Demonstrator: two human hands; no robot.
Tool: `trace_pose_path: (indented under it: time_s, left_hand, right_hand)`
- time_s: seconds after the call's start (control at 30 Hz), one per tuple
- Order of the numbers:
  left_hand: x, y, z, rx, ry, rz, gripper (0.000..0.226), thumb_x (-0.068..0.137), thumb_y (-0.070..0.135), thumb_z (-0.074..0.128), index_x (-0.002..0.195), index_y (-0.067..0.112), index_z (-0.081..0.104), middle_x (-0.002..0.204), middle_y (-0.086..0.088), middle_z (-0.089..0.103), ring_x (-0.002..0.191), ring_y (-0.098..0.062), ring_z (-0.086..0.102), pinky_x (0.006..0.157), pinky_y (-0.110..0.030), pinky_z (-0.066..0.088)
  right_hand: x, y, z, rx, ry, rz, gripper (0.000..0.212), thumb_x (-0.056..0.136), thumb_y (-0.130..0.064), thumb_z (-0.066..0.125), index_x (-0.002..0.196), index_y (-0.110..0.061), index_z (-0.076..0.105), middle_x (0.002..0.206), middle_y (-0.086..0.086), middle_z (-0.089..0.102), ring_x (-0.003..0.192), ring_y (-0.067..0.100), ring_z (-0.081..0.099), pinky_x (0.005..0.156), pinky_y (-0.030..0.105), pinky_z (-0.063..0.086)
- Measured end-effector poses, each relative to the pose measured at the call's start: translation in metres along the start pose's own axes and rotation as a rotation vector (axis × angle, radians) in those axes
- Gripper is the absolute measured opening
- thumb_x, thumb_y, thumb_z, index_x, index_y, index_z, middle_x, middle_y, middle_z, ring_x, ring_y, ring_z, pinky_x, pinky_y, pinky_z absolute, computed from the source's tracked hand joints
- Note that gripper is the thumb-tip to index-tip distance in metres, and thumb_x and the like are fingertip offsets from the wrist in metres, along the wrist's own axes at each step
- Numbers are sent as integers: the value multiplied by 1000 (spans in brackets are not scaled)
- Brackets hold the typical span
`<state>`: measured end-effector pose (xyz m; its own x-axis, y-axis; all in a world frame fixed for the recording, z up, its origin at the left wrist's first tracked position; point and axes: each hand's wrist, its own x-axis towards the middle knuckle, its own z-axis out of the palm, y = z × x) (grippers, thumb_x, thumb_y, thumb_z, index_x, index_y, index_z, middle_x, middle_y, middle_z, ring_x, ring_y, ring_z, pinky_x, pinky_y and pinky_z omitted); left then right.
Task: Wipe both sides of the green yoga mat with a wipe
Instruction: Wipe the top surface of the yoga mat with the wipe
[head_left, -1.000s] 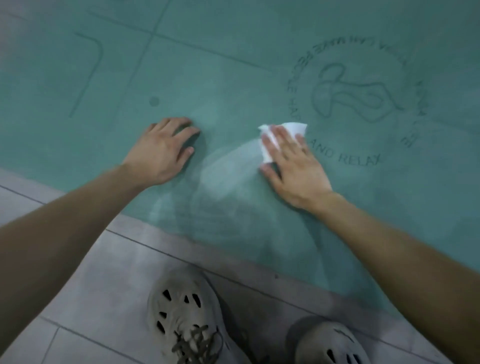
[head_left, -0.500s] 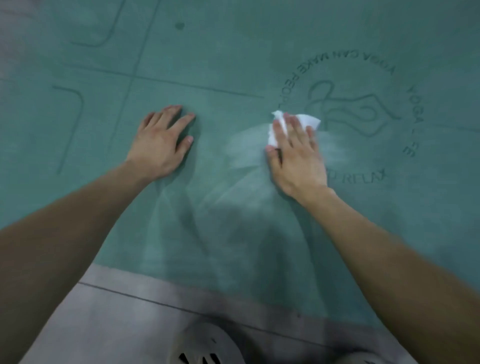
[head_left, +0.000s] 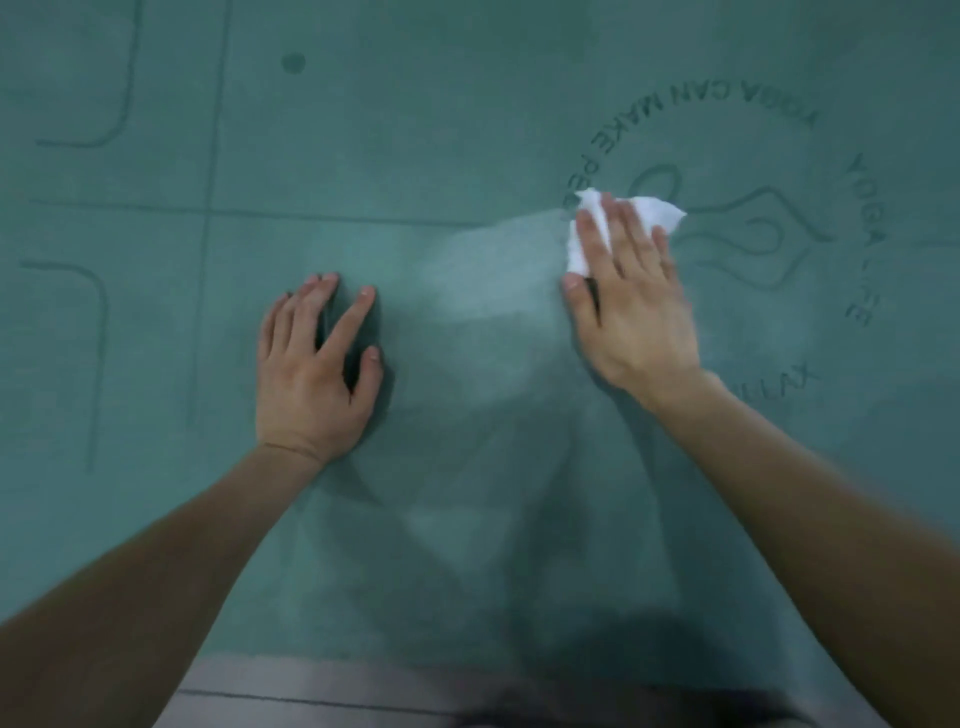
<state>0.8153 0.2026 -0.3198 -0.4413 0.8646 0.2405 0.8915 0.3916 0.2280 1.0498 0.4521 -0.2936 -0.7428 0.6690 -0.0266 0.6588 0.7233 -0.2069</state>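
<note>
The right hand (head_left: 631, 306) presses a crumpled wipe (head_left: 649, 215) flat-fingered onto the mat (head_left: 467, 130) by its printed logo (head_left: 753, 228), the left hand (head_left: 311, 374) braced open beside, and the limp mat likely flips best from an edge.

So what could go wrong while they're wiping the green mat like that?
The wipe is bunched up under the flat right hand, so it might slip out or skip spots. The left hand leans on the mat beside the lighter wiped patch and could slide. The bit under that hand may get missed.
</note>
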Motion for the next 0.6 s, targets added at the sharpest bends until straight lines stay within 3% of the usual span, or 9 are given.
trace_pose_path:
  time_s: [0.07,0.13,0.17,0.33,0.43,0.5,0.6]
  left_hand:
    - [4,-2,0,8,-14,-8,54,101,33,55,154,19,54,156,-18,47,148,-37,41,121,-58,30]
    - [10,0,0,-3,-39,-5,54,100,32,56,152,19,55,156,-18,47,148,-38,42,120,-58,30]
    - [11,1,-1,0,-47,-6,55,99,32,57,152,19,56,156,-18,47,147,-38,42,120,-58,30]
    - [9,-2,-2,3,-37,0,53,99,33,57,151,22,57,156,-16,48,145,-37,44,119,-56,32]
    - [13,-2,-1,-17,-13,9,53,98,32,57,151,23,58,155,-15,49,145,-36,44,119,-56,32]
    - [15,-6,1,-3,2,22,54,97,31,59,150,23,58,153,-15,50,143,-37,45,119,-54,33]
    - [16,-7,2,17,28,33,52,97,33,58,149,24,58,152,-14,51,141,-36,46,119,-51,33]
  right_hand:
    - [-6,4,-3,2,60,299,69,112,-51,25,168,-12,20,177,12,13,164,27,7,132,53,9]
    - [2,-29,1,16,71,447,77,110,-57,27,168,-7,19,176,18,12,164,33,7,132,55,7]
    - [9,-51,3,37,64,414,78,109,-58,27,168,-7,18,176,19,12,164,34,6,131,56,7]
    - [24,-158,29,26,-87,-139,72,110,-54,27,167,-11,25,177,8,16,164,26,8,130,52,8]
    - [23,-142,28,22,-57,-264,67,112,-50,26,167,-12,29,176,6,19,164,24,11,131,48,11]
    - [15,-91,21,57,-3,-132,64,113,-47,26,167,-12,28,176,5,20,164,23,13,132,48,12]
    - [-26,21,1,0,80,309,69,112,-50,18,168,-10,20,176,12,15,164,30,11,132,53,10]
